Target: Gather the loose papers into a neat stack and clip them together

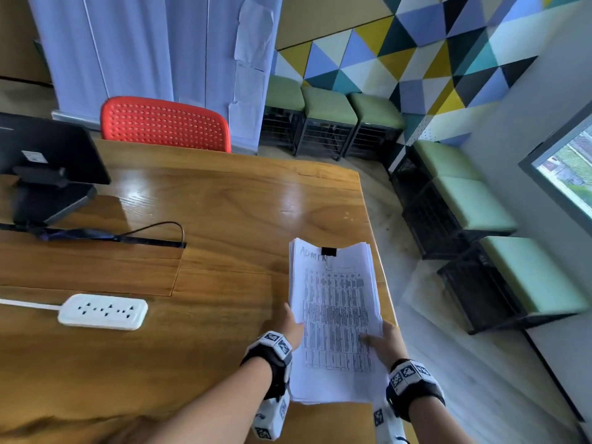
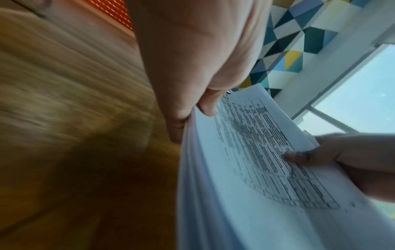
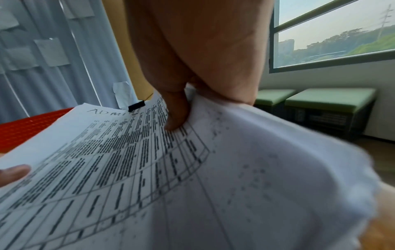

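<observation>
A thick stack of white papers [image 1: 333,318] with a printed table on its top sheet is held just above the right end of the wooden table [image 1: 205,203]. A black binder clip [image 1: 328,251] grips the middle of its far edge, next to handwritten letters. My left hand [image 1: 292,325] grips the stack's left edge, thumb on top [image 2: 206,108]. My right hand [image 1: 386,342] grips the right edge, thumb pressed on the table print [image 3: 177,116]. The clip [image 3: 136,105] and papers [image 3: 192,177] also show in the right wrist view, the papers [image 2: 245,177] in the left.
A white power strip [image 1: 103,311] lies at the left front. A black monitor on a stand [image 1: 48,168] with its cable is at the far left. A red chair [image 1: 165,123] stands behind the table. Green-cushioned stools [image 1: 474,200] line the right wall.
</observation>
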### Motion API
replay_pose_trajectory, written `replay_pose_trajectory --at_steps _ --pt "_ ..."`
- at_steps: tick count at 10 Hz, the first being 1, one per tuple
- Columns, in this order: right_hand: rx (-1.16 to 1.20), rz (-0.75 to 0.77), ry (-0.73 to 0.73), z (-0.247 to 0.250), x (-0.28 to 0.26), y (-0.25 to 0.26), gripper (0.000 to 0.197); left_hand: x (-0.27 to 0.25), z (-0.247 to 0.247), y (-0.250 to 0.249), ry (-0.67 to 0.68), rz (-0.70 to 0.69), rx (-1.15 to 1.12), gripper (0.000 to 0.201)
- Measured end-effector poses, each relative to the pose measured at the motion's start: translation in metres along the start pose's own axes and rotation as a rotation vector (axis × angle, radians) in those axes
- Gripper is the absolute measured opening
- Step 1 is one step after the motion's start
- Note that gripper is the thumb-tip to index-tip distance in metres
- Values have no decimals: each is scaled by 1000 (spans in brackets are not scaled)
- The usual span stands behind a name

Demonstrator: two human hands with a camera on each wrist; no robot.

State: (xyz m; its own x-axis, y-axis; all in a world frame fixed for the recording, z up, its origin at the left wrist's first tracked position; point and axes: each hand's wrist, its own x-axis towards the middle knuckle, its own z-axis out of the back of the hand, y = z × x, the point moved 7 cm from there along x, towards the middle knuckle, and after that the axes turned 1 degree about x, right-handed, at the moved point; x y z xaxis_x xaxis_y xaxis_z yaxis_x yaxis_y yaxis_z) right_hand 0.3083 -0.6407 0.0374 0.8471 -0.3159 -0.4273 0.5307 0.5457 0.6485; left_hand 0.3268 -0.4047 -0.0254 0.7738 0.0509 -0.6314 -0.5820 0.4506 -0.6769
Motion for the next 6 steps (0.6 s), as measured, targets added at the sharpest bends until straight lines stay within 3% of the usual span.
replay_pose_trajectory --at_steps 1,2,4,5,6 --pt "-186 -39 -51 7 28 -26 38 17 -35 0 28 36 103 68" --pt "-347 -150 3 3 45 -47 55 23 -58 -6 25 45 228 63" --pt "-480 -267 27 -4 60 -63 45 9 -66 -28 -11 159 418 63" --pt "-576 -279 35 -5 59 -58 45 14 -64 -25 -53 179 424 76" --pt "-634 -280 -5 4 49 -50 62 26 -60 -20 -81 181 376 79"
